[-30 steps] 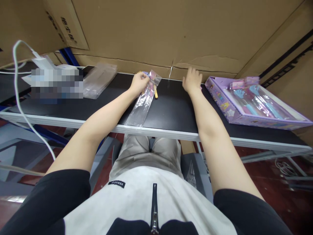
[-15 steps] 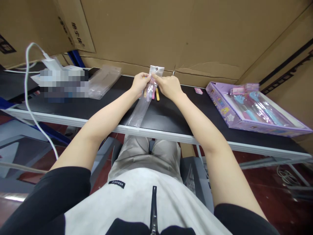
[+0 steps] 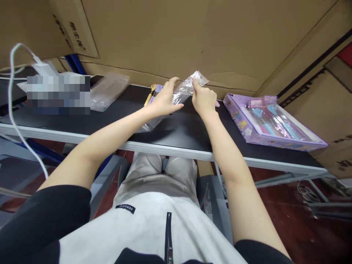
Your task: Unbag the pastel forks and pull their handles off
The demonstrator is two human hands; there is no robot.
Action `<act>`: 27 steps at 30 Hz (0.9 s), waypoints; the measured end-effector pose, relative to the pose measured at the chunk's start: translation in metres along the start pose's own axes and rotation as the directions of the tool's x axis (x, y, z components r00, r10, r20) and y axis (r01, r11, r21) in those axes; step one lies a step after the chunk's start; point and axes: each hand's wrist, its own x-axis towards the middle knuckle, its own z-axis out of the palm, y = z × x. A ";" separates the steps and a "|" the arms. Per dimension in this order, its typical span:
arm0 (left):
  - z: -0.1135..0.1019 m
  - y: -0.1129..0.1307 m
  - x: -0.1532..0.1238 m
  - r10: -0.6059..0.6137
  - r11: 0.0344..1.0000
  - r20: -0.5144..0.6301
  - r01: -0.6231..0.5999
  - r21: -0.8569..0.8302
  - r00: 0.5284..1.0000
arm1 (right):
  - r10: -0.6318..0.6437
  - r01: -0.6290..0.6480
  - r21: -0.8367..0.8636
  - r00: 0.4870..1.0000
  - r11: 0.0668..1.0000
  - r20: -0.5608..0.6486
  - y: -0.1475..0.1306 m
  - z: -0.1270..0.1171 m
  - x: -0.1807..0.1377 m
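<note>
A long clear plastic bag (image 3: 183,90) slants over the black table, its holed top end raised to the right. My right hand (image 3: 204,99) pinches the bag close to that top end. Beside the bag, my left hand (image 3: 164,101) is open, thumb and fingers spread apart; whether it touches the plastic I cannot tell. The bag's middle passes behind this hand, and its lower end shows near the table's front edge. Small fork-shaped pieces with yellow and purple handles (image 3: 150,98) lie just behind my left hand, partly covered by it.
More flat clear bags (image 3: 108,91) lie at the left, near a white plug and cable (image 3: 12,79). On the right stands a purple printed box (image 3: 242,123) holding packaged blue and pink pieces (image 3: 286,123). Cardboard (image 3: 176,40) walls the table's back.
My right hand has drawn the bag's top end to the right. My left hand has spread its fingers and come off the bag's top, and the fork-shaped pieces now show behind it.
</note>
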 end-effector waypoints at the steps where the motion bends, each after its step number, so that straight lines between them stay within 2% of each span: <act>1: 0.000 0.001 0.001 0.010 1.000 0.016 -0.011 0.017 1.000 | 0.011 -0.011 0.000 1.000 1.000 -0.002 0.001 0.001 -0.001; 3: -0.005 0.003 0.006 0.013 0.999 0.021 -0.014 0.049 1.000 | 0.007 -0.007 0.017 1.000 1.000 0.003 0.003 0.004 -0.003; 5: -0.020 0.005 0.016 0.005 0.992 0.001 -0.005 0.127 1.000 | -0.006 0.005 0.031 0.999 1.000 0.032 0.003 0.007 -0.004; 7: -0.044 0.007 0.028 -0.022 0.950 -0.013 0.025 0.312 1.000 | -0.023 0.020 0.036 0.997 0.999 0.077 0.003 0.009 -0.005; 8: -0.058 0.008 0.033 -0.062 0.890 -0.022 0.065 0.452 0.998 | -0.032 0.029 0.036 0.995 0.999 0.097 0.003 0.009 -0.005; 9: -0.074 0.008 0.037 -0.114 0.788 -0.040 0.114 0.605 0.993 | -0.038 0.035 0.033 0.992 0.999 0.116 0.003 0.010 -0.006; 11: -0.107 0.005 0.041 -0.230 0.577 -0.108 0.224 0.785 0.967 | -0.036 0.035 0.010 0.987 0.999 0.159 0.001 0.009 -0.007; 13: -0.137 -0.005 0.039 -0.328 0.412 -0.211 0.341 0.845 0.921 | -0.012 0.019 -0.031 0.978 0.999 0.208 -0.002 0.007 -0.009; 17: -0.182 -0.037 0.024 -0.534 0.213 -0.318 0.488 0.846 0.784 | 0.021 0.004 -0.086 0.960 0.996 0.278 -0.008 0.001 -0.012; 20: -0.195 -0.059 0.014 -0.574 0.148 -0.331 0.493 0.857 0.749 | 0.013 0.009 -0.076 0.958 0.997 0.287 -0.009 0.000 -0.013; 27: -0.192 -0.087 0.015 -0.555 0.143 -0.320 0.467 0.873 0.768 | -0.001 0.014 -0.044 0.964 0.999 0.268 -0.008 0.002 -0.013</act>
